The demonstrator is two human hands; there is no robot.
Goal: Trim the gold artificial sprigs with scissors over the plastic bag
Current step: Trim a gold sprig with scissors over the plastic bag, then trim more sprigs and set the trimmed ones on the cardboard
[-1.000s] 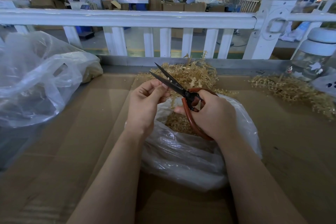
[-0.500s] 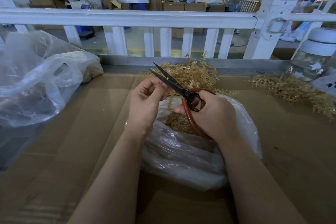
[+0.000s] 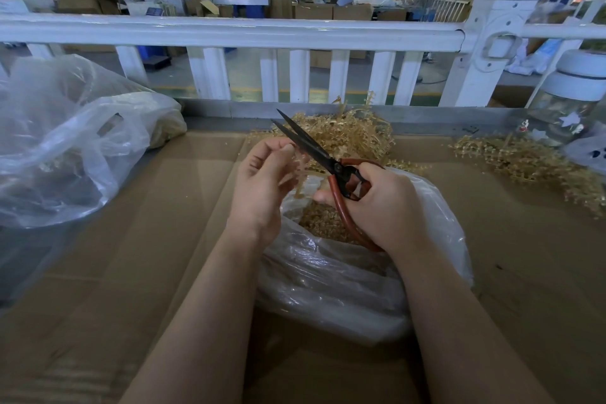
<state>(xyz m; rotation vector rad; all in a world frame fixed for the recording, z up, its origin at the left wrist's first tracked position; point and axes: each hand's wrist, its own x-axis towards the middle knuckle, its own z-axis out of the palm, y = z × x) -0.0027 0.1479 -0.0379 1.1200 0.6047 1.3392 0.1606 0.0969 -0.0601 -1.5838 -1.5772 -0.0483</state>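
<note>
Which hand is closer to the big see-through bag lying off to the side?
Left. The left hand sits nearer that side bag; the right hand, holding scissors, is farther away.

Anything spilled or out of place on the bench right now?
Nothing stands out. The left hand pinches a gold sprig over the open plastic bag, the right hand holds the scissors, and the cuttings lie inside the bag.

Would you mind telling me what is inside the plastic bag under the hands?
The plastic bag holds a heap of gold trimmings at its open mouth. The right hand and crumpled plastic hide how deep they go.
</note>
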